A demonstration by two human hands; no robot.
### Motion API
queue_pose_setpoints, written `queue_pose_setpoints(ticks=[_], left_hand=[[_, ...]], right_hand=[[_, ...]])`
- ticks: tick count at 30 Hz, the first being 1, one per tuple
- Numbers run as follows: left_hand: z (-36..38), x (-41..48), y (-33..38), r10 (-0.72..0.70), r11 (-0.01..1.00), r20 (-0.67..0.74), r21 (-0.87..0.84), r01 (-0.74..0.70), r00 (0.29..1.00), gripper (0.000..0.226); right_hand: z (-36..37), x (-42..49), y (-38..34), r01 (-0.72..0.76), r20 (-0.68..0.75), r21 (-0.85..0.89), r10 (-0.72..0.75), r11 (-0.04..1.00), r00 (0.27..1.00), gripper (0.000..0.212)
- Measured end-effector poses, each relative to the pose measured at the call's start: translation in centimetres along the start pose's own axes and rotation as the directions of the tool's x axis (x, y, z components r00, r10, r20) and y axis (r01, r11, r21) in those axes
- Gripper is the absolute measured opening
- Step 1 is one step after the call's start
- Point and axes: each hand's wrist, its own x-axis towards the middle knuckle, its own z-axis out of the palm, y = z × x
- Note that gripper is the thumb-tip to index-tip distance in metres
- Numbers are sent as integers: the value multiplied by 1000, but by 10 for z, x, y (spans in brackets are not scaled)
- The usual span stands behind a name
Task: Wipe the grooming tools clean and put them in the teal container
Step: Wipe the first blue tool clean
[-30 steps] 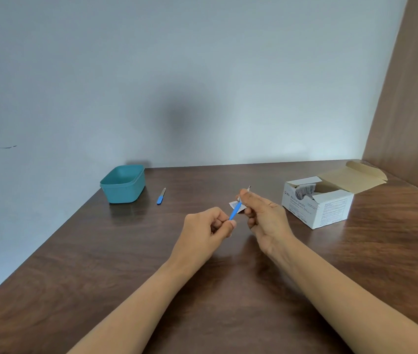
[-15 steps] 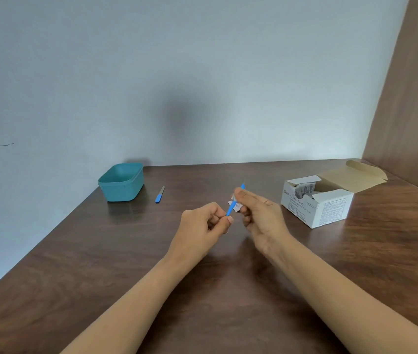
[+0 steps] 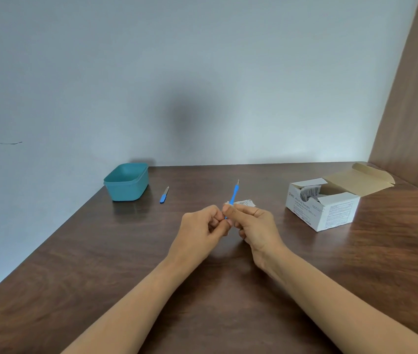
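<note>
Left hand point(image 3: 200, 226) and right hand point(image 3: 256, 223) both pinched on one blue tool point(image 3: 234, 195); one second tool point(image 3: 164, 194), one teal container point(image 3: 126, 191), one box point(image 3: 330, 213).

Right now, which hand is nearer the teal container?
Left. The left hand is right of the teal container and nearer the camera; the right hand is farther right, beyond the blue tool both grip.

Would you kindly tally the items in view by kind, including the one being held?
Blue grooming tools: 2 (one held, one lying loose)
Teal container: 1
Swab box: 1
Loose white packet: 1
Total: 5
</note>
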Motion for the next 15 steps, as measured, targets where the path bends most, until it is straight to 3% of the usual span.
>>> queue_pose_setpoints(ticks=[5,8,11,13,15], left_hand=[[-6,4,2,-12,993,-23,-120,9,1000,32],[-6,6,4,-187,938,-70,-310,157,980,33],[-9,9,5,-398,778,54,-510,368,916,32],[-11,10,5,-423,684,164,-588,433,891,32],[-11,9,7,-379,653,223,-623,430,898,32]], right_hand=[[-7,8,-15,-82,83,-9,83,997,993,5],[-10,9,-19,-135,193,-34,139,990,971,6],[-9,5,-21,-155,281,-77,170,985,944,8],[-8,3,-21,-176,334,-113,205,978,920,9],[-8,2,-21,-196,372,-145,237,970,897,10]])
